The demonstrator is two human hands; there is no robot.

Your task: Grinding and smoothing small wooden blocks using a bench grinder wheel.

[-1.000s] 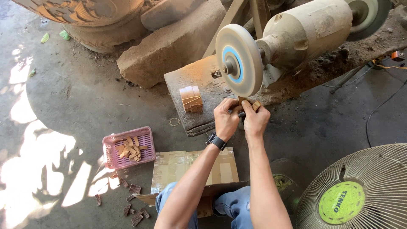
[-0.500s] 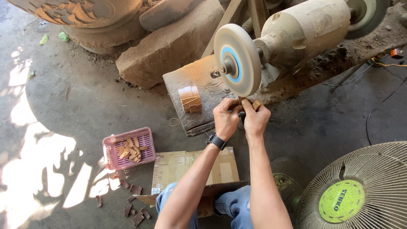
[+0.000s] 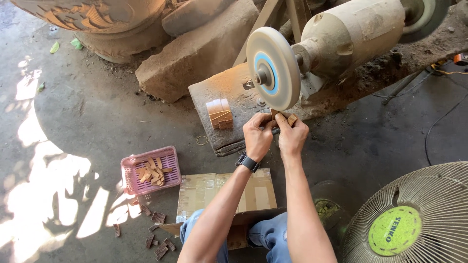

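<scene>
1. Far left on the floor: loose dark wood chips (image 3: 157, 242) scattered below the pink basket (image 3: 171, 158). We can't tell whether these are rejects or blanks.
2. The basket holds a modest pile of light wooden pieces (image 3: 152, 173), well short of full. We'd guess it's either the input or the output bin; the view doesn't settle which.
3. Flattened cardboard (image 3: 225, 192) lies on the floor in front of our knees, nothing on it.
4. A neat stack of wooden blocks (image 3: 219, 114) sits on the dusty slab (image 3: 234, 92) under the machine, just left of our hands. It looks sorted, likely a separate batch.
5. Left hand (image 3: 257, 136): grip closed, fingers pinched on the small wood piece (image 3: 291, 118), near its left end.
6. Right hand (image 3: 291, 136): grip closed on the same piece, thumb and fingers around its right end.
7. The piece is held just beneath the grinding wheel (image 3: 273, 68), at or very near the rim; contact can't be confirmed.
8. Our read: mid-batch, one piece at the wheel, several in basket and stack.
</scene>
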